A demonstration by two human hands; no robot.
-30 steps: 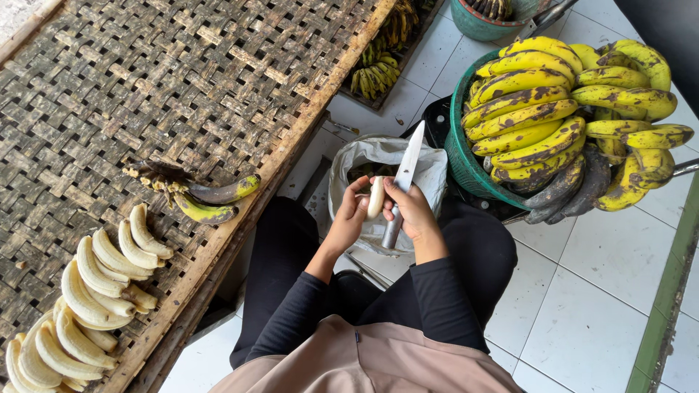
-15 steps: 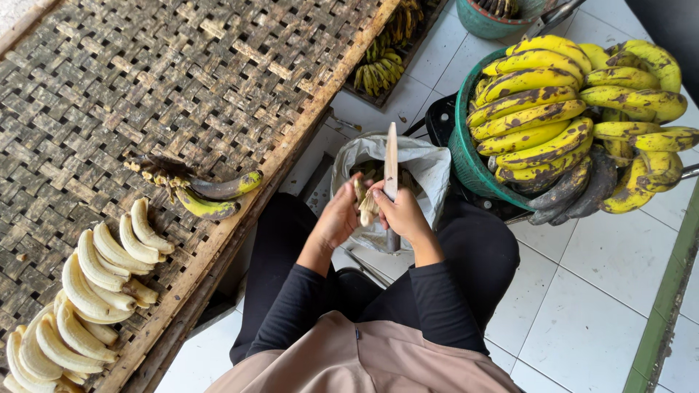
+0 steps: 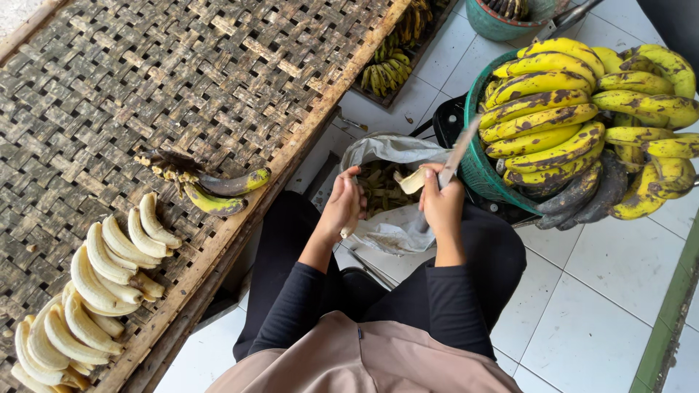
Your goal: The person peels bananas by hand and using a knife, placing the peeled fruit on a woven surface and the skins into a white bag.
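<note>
From the head view, the left hand [image 3: 342, 207] is clenched in a grip on a pale peeled banana [image 3: 351, 218], long axis near upright, lower tip pointing toward the person. The right hand [image 3: 442, 204] grasps a steel-bladed knife [image 3: 457, 154] (blade angled up and right) and a strip of peel [image 3: 411, 180], above a grey plastic bag of peels [image 3: 393, 149].

Single head-worn view looks steeply down, close over the lap.
</note>
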